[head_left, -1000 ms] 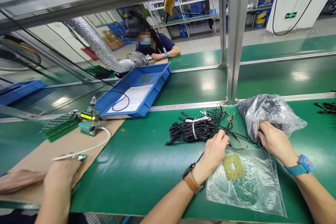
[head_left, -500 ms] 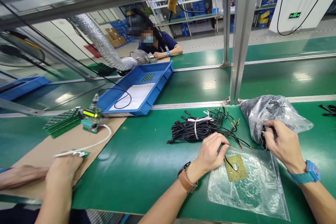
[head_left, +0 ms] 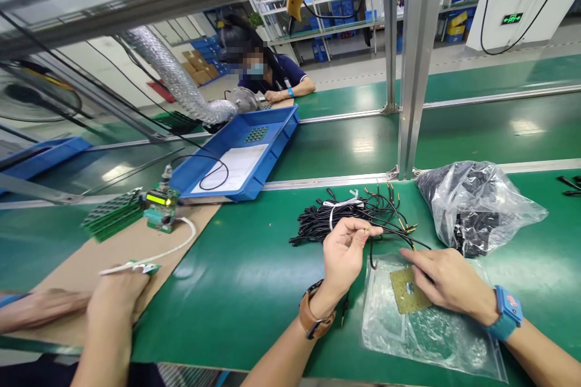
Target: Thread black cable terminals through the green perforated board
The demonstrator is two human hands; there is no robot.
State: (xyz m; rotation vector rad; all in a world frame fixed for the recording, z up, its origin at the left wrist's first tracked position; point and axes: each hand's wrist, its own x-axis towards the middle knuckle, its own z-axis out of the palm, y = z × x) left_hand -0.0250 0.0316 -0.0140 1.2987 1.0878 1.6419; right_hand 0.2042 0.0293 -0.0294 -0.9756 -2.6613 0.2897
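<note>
My left hand [head_left: 345, 254] is closed in a pinch on a black cable [head_left: 372, 254]. A short end of it hangs by the fingertips, and a black piece with a tip shows below my wrist. My right hand [head_left: 449, 281] reaches over a clear plastic bag [head_left: 390, 338], its index finger and thumb apart, with nothing visible between them. Under its fingers lies a yellowish square plate [head_left: 406, 296] with a round hole, partly covered. Just beyond my left hand lies a tied bundle of black cables [head_left: 313, 224] with bare coloured wire ends.
A filled clear bag of black parts [head_left: 481, 211] stands at the right. A blue tray [head_left: 258, 175] sits behind a metal post [head_left: 415, 72]. On the left, another person's hands [head_left: 113, 290] work on cardboard near a lit display board [head_left: 158, 208] and green circuit boards [head_left: 113, 217].
My right hand has left the bag of black parts and moved left over the square plate. My left hand has lifted and turned, shifting slightly left with the cable.
</note>
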